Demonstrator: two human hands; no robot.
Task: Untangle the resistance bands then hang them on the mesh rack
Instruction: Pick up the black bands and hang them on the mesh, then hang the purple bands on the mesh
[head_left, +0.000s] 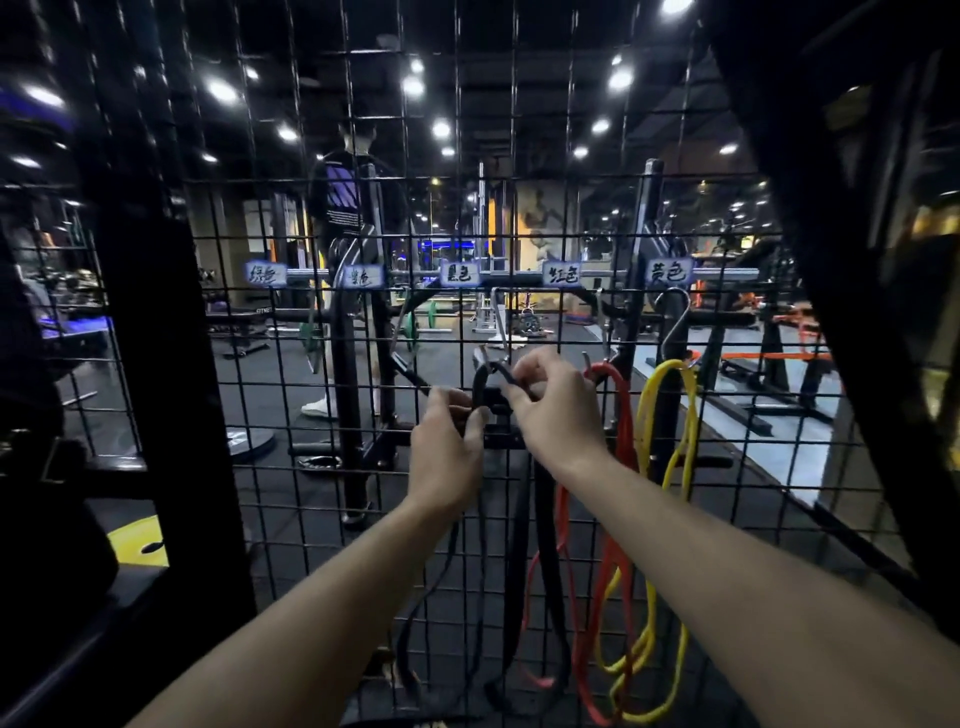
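Two hands were up at the mesh rack (571, 218) when I looked through the head camera, both working on the black band (545, 545). My left hand (449, 457) had its fingers curled round the band's top loop from the lower left, thumb pressing in against it. My right hand (558, 410) sat just beside and a little higher, pinching the same loop near the top between thumb and fingers, right where it arched up toward a metal hook (496, 325) on the wire. I could not tell whether the loop was already seated on that hook or only held against it.

From the hands, the black band dropped straight down in long dark strands, flat and wide, close against the mesh, with a thinner strand trailing off to the lower left.

Just to the right of my right hand hung one red band (621, 415), looped over its own hook, its strands falling and crossing lower down. Beside that, further right, one yellow band (670, 410) hung from an S-shaped hook (675, 322), thinner and coiled in loose loops at the bottom, tangled in among the red strands.

Three bands in all, then: one black, one red, one yellow. Five small handwritten labels (460, 273) ran in a row across the mesh above the hooks.
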